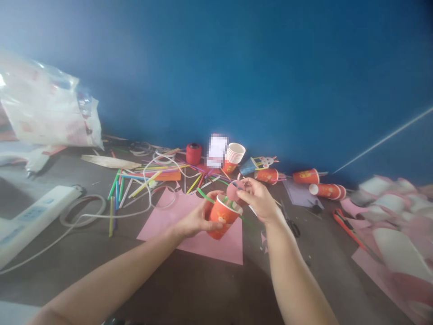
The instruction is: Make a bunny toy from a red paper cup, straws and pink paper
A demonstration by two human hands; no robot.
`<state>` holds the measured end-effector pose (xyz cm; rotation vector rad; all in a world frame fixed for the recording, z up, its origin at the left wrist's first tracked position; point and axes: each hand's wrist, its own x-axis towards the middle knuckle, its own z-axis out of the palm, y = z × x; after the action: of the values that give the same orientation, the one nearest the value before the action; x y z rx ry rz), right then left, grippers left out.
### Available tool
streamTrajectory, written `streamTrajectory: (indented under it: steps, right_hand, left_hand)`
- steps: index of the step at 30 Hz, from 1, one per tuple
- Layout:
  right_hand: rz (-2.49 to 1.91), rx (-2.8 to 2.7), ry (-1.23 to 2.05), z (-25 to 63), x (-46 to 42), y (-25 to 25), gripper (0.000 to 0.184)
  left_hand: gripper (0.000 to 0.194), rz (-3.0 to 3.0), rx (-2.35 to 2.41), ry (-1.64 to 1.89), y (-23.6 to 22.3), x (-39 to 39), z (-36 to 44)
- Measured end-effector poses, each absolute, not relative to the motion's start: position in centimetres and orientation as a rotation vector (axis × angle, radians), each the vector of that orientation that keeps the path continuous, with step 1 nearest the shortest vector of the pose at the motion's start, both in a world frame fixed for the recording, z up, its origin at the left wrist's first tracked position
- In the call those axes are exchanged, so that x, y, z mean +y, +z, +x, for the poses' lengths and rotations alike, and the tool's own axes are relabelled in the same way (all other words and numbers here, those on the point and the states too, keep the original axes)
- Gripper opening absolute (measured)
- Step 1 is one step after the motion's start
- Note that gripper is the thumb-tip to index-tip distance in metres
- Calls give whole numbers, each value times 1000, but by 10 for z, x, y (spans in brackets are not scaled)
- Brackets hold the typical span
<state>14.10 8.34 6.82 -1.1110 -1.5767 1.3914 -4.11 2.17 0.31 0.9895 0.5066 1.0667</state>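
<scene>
My left hand (199,221) is wrapped around a red paper cup (221,221), which tilts with its open mouth up and to the right. A green strip (204,195) sticks out from the cup's left side, and more green shows inside its mouth. At the rim, my right hand (255,198) pinches a round pink paper disc (234,189) with dark marks on it. Whether the disc is fixed to anything inside the cup cannot be made out. Below both hands lies a pink paper sheet (189,243) with scalloped cuts along its far edge.
Coloured sticks (135,187) and a white cable (149,189) lie to the left, near a power strip (40,221). Stacked paper cups (236,153) stand by the blue wall. Scissors (293,225), a red utility knife (348,228) and paper scraps (402,239) are on the right.
</scene>
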Motion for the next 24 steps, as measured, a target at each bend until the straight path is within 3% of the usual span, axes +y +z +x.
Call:
streamTrajectory:
  steps: [7,24]
  right_hand:
    - [-1038,-1506,1482,139,85,60,41]
    - [-1085,-1547,1513,139,87,60,29]
  left_hand:
    - [75,1012,499,1078,4,22,-40]
    - [77,1060,451,1052,0,22,-41]
